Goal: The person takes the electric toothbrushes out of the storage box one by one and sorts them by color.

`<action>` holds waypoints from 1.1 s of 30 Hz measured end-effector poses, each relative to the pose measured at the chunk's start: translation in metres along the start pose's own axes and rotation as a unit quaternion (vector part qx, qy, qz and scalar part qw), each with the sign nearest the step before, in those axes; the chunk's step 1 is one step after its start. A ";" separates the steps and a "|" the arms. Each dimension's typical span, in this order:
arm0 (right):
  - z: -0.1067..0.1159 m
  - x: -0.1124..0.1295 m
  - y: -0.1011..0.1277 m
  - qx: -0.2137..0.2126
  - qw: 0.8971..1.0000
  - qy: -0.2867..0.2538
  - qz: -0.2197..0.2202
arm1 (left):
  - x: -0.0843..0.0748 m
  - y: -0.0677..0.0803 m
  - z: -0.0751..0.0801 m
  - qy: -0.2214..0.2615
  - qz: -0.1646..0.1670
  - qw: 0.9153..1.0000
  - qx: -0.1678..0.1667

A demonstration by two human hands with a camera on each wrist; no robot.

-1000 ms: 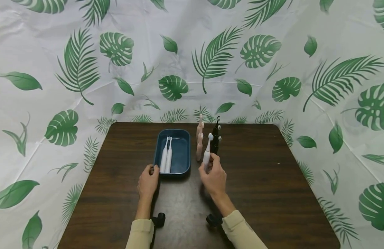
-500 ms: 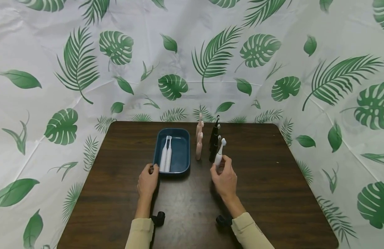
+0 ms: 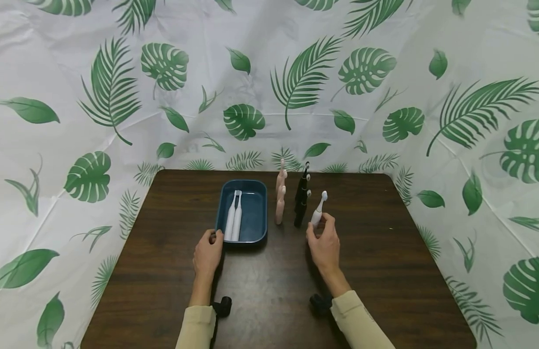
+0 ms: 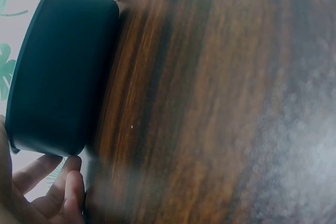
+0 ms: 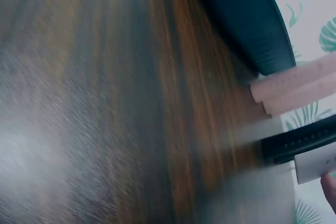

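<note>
My right hand [image 3: 325,246] pinches a white electric toothbrush [image 3: 317,216] by its handle, head up and leaning a little to the right. In the right wrist view the white handle [image 5: 315,164] overlaps a black one, with a fingertip on it. My left hand [image 3: 207,253] holds the front left corner of a dark blue tray [image 3: 267,213], thumb at the rim and fingers against the outer wall [image 4: 63,77]. Two white electric toothbrushes [image 3: 233,222] lie side by side in the tray's left half, heads pointing away.
Pink electric toothbrushes [image 3: 280,209] stand upright in a row right of the tray. Beside them is a row of black electric toothbrushes [image 3: 301,208], between the pink ones and my right hand. The brown wooden table [image 3: 374,271] ends at a leaf-print backdrop [image 3: 199,68].
My right hand has moved to the right with the white toothbrush, from in front of the pink and black rows to right of the black row. The left hand and tray stay put.
</note>
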State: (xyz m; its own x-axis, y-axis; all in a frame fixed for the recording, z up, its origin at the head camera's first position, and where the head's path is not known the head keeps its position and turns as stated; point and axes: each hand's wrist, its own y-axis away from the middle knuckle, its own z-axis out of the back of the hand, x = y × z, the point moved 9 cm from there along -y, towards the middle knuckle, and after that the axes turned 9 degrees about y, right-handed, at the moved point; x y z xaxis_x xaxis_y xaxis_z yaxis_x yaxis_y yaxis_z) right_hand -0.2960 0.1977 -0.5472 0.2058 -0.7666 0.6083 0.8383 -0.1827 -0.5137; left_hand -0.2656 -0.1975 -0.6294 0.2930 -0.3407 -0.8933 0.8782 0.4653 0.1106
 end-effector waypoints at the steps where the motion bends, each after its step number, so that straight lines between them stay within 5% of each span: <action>1: -0.001 -0.002 -0.003 0.001 1.000 -0.003 -0.002 | 0.000 0.000 0.000 -0.001 0.000 1.000 -0.001; 17: -0.030 -0.043 -0.057 0.103 0.988 -0.054 -0.101 | 0.000 0.000 0.001 0.000 0.003 1.000 -0.003; 33: -0.056 -0.063 -0.098 0.113 0.983 -0.059 -0.131 | 0.000 -0.002 0.001 -0.009 -0.002 1.000 -0.003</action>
State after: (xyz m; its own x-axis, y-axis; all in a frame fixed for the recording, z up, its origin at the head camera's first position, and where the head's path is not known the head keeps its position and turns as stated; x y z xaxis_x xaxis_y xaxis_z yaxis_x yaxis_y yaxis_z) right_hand -0.4193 0.2295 -0.5698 0.0145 -0.6317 0.7751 0.9582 -0.2129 -0.1914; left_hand -0.2663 -0.1994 -0.6293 0.2962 -0.3570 -0.8859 0.8769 0.4693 0.1041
